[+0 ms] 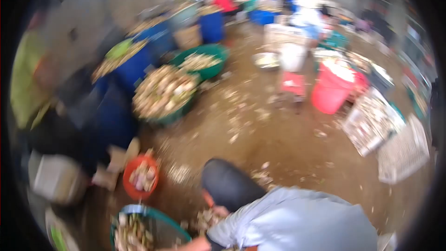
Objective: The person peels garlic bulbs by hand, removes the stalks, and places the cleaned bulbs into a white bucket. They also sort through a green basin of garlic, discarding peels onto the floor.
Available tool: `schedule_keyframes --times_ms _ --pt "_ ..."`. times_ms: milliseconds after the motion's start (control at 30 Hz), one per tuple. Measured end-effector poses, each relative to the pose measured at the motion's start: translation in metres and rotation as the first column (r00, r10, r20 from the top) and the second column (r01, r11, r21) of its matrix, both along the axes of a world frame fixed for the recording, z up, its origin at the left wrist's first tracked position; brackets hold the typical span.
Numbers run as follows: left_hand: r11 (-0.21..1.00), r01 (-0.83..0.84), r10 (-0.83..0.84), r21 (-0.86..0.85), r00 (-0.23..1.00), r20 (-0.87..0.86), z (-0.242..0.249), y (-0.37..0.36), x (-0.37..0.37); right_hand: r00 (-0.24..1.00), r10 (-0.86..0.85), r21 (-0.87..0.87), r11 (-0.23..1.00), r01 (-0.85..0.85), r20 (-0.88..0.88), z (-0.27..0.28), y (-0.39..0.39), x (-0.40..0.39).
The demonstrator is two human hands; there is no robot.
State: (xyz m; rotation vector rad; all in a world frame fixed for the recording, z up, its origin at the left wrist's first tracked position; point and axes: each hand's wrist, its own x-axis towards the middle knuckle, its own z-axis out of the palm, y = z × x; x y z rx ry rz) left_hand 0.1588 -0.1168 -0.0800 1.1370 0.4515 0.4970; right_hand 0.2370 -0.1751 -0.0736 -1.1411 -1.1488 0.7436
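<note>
Neither of my own hands shows in this blurred head view. Just below me a co-worker in a grey shirt (302, 223) bends forward, with a dark head or cap (232, 185) towards the middle. That person's bare forearm (197, 244) reaches left to a green-rimmed tub (165, 216); the hand's grip is hidden by the bottom edge. Pale, bulb-like produce (127, 234), some of it greenish, lies in the tub's left side. An orange-red bucket (127, 183) with similar pieces stands behind it.
Large green tubs (223, 62) and blue barrels (213, 28) hold heaped pale produce at left. Pink-red buckets (327, 95) and white crates (402, 153) stand at right. Scraps litter the brown floor (288, 144). A person in yellow-green (25, 79) is at far left.
</note>
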Motion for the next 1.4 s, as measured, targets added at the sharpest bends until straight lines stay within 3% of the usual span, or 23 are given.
schedule_keyframes --times_ms 67,100,133,167,200,233,267,367,467,533,633,733,800,867,933,1000,1033,1067,1133,1200,1233,1367,1400 --pt "0.972 -0.164 0.176 -0.167 0.983 0.060 -0.013 0.033 -0.039 0.991 0.095 -0.036 0.994 -0.099 -0.095 0.012 -0.014 0.011" --pt "0.947 -0.203 0.237 -0.251 0.965 0.115 -0.017 0.044 -0.057 0.902 -0.337 0.329 0.912 0.243 0.268 0.018 -0.024 0.022" --pt "0.919 -0.223 0.288 -0.325 0.943 0.168 -0.024 0.052 -0.072 0.982 0.078 0.200 0.979 -0.043 -0.174 0.015 -0.019 0.034" --pt "0.935 -0.225 0.293 -0.274 0.925 0.241 -0.026 0.059 -0.079 0.702 0.262 0.139 0.964 -0.228 -0.662 0.013 -0.016 0.047" --pt "0.886 -0.172 0.310 -0.430 0.910 0.274 -0.023 0.064 -0.085 0.658 0.269 0.010 0.929 -0.369 -0.703 0.013 -0.011 0.050" --pt "0.813 -0.310 0.445 -0.492 0.877 0.183 -0.022 0.064 -0.081 0.888 0.193 -0.361 0.862 -0.357 -0.417 -0.030 -0.002 0.044" --pt "0.813 -0.306 0.436 -0.495 0.884 0.170 -0.024 0.068 -0.084 0.811 0.531 -0.685 0.687 -0.242 0.245 -0.036 -0.007 0.037" --pt "0.777 -0.362 0.476 -0.515 0.873 0.104 -0.016 0.072 -0.077 0.640 0.383 -0.461 0.886 -0.050 0.666 -0.019 0.019 0.027" --pt "0.804 -0.376 0.460 -0.460 0.884 0.081 -0.014 0.067 -0.082 0.957 0.218 -0.267 0.950 -0.163 0.192 0.040 0.056 -0.001" --pt "0.813 -0.396 0.464 -0.427 0.883 0.065 -0.013 0.070 -0.083 0.809 0.137 -0.050 0.990 -0.133 0.571 0.030 0.083 -0.003" --pt "0.777 -0.484 0.538 -0.401 0.843 0.024 -0.017 0.077 -0.086 0.819 0.189 0.005 0.974 -0.228 0.541 0.021 0.097 -0.007" --pt "0.829 -0.404 0.492 -0.386 0.855 0.163 -0.022 0.083 -0.091 0.722 0.186 -0.036 0.975 -0.218 0.667 0.023 0.077 -0.020" --pt "0.740 -0.492 0.605 -0.458 0.785 0.135 -0.019 0.084 -0.094 0.532 0.547 -0.384 0.836 -0.393 0.647 -0.022 0.051 -0.030" --pt "0.693 -0.616 0.702 -0.376 0.695 0.155 0.000 0.083 -0.103 0.265 0.619 -0.476 0.759 -0.445 0.739 -0.105 0.013 -0.016" --pt "0.517 -0.852 0.836 0.079 0.522 0.167 0.034 0.069 -0.131 0.226 0.681 -0.639 0.732 -0.237 0.696 -0.133 0.028 0.011" --pt "0.324 -0.897 0.888 0.300 0.398 0.231 0.055 0.066 -0.199 0.407 0.488 -0.522 0.852 -0.032 0.772 -0.123 0.072 0.031" --pt "0.202 -0.823 0.955 0.531 0.286 0.081 0.072 0.059 -0.226 0.420 0.410 -0.447 0.895 -0.012 0.810 -0.130 0.092 0.039" --pt "0.051 -0.559 0.994 0.827 0.113 0.015 0.077 0.061 -0.254 0.431 0.323 -0.362 0.932 0.009 0.842 -0.146 0.110 0.043" --pt "-0.079 0.128 0.973 0.989 -0.208 0.105 0.087 0.059 -0.294 0.321 0.425 -0.460 0.887 0.037 0.846 -0.190 0.129 0.036" --pt "-0.079 -0.008 0.994 0.997 -0.072 0.078 0.084 0.051 -0.314 0.287 0.502 -0.553 0.823 0.132 0.816 -0.231 0.129 0.018" --pt "-0.070 -0.081 0.998 0.994 -0.003 0.070 0.082 0.050 -0.316 0.469 0.536 -0.664 0.731 0.157 0.702 -0.258 0.124 0.008" --pt "0.355 -0.656 0.917 0.666 0.384 -0.110 0.070 0.056 -0.252 0.754 0.462 -0.815 0.556 0.165 0.468 -0.262 0.107 0.011" --pt "0.385 -0.535 0.897 0.752 0.409 -0.168 0.076 0.058 -0.223 0.799 0.423 -0.835 0.524 0.169 0.427 -0.254 0.110 0.018"
